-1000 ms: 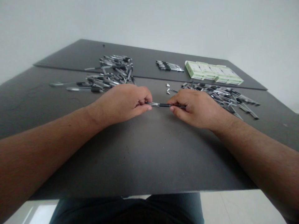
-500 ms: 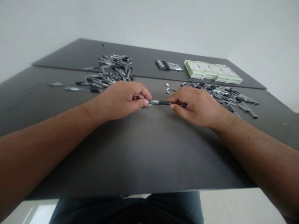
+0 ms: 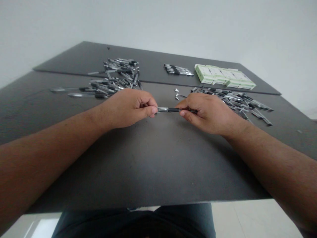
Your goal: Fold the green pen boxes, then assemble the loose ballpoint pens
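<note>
Between my hands a pen [image 3: 170, 109] with a clear barrel and a black grip lies level, just above the grey table [image 3: 158, 158]. My left hand [image 3: 132, 107] pinches its left end between thumb and forefinger. My right hand [image 3: 206, 112] is closed on the other end, near the black grip, and hides that part. Beyond my right fingertips lie small silver pen tips [image 3: 176, 96]. A heap of pens [image 3: 232, 99] spreads behind and beside my right hand. Past my left hand is another pile of pens [image 3: 109, 86].
Farther back, a neat row of pens [image 3: 178, 70] lies beside several green and white boxes [image 3: 224, 76]. More pens [image 3: 121, 64] are piled across the table's seam at the back left. A tiny dark piece [image 3: 108, 48] rests near the far edge.
My left hand's fingertips have closed a little more on the pen's left end. Both hands otherwise hold nearly the same place, and the view has shifted very slightly.
</note>
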{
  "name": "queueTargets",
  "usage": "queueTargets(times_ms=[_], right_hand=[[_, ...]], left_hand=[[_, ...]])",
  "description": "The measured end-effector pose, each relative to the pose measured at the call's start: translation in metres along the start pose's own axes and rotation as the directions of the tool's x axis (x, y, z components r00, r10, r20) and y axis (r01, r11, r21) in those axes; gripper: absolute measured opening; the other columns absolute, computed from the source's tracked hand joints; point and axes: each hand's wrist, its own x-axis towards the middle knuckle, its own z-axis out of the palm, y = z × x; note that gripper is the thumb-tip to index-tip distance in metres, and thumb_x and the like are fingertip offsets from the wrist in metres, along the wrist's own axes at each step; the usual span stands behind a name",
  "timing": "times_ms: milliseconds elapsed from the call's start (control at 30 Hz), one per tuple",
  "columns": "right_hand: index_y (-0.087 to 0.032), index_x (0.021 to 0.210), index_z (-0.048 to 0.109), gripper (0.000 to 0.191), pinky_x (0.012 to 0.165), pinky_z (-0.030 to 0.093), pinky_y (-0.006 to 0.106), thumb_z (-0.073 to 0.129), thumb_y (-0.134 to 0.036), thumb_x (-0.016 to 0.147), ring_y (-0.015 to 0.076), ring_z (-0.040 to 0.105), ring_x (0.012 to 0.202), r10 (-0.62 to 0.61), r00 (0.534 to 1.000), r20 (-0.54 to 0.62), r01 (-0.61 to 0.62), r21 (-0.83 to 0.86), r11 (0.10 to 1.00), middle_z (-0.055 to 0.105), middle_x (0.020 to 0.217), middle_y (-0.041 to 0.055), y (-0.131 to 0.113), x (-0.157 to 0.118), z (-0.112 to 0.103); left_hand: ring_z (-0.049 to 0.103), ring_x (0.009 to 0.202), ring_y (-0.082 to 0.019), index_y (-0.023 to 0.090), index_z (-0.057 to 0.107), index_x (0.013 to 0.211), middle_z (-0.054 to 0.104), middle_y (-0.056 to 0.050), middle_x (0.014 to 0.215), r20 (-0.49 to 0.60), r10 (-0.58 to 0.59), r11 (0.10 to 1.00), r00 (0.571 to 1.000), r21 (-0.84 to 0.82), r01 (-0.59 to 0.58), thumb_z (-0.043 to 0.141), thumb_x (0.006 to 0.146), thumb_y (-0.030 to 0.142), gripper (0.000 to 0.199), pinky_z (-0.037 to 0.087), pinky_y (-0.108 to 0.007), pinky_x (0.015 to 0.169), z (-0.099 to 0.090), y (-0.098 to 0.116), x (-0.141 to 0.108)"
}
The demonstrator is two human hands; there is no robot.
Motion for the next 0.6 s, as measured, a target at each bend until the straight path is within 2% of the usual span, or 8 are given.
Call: queueTargets(times_ms=[333, 600], right_hand=[[-0.026, 0.125, 0.09, 0.029, 0.095, 0.062, 0.044, 0.063, -0.032, 0.114, 0.0314, 0.083, 0.103, 0.03, 0.999, 0.013, -0.029, -0.006, 1.0, 0.092, 0.113, 0.0091, -0.0068, 0.0012, -0.0033], [-0.027, 0.124, 0.09, 0.03, 0.096, 0.063, 0.045, 0.062, -0.033, 0.114, 0.0317, 0.083, 0.104, 0.023, 1.0, 0.007, -0.023, -0.001, 1.0, 0.092, 0.112, 0.009, -0.0079, 0.001, -0.0028]], left_hand=[[0.076, 0.078, -0.022, 0.025, 0.082, 0.095, 0.085, -0.002, 0.083, 0.025, 0.003, 1.0, 1.0, 0.002, -0.003, 0.065, 0.103, 0.046, 0.028, 0.049, -0.035, 0.077, 0.0009, 0.0031, -0.0012], [0.079, 0.08, -0.021, 0.027, 0.084, 0.095, 0.085, -0.001, 0.083, 0.039, 0.009, 1.0, 0.999, -0.014, -0.009, 0.068, 0.102, 0.043, 0.023, 0.052, -0.033, 0.077, 0.0012, 0.0006, -0.0008]])
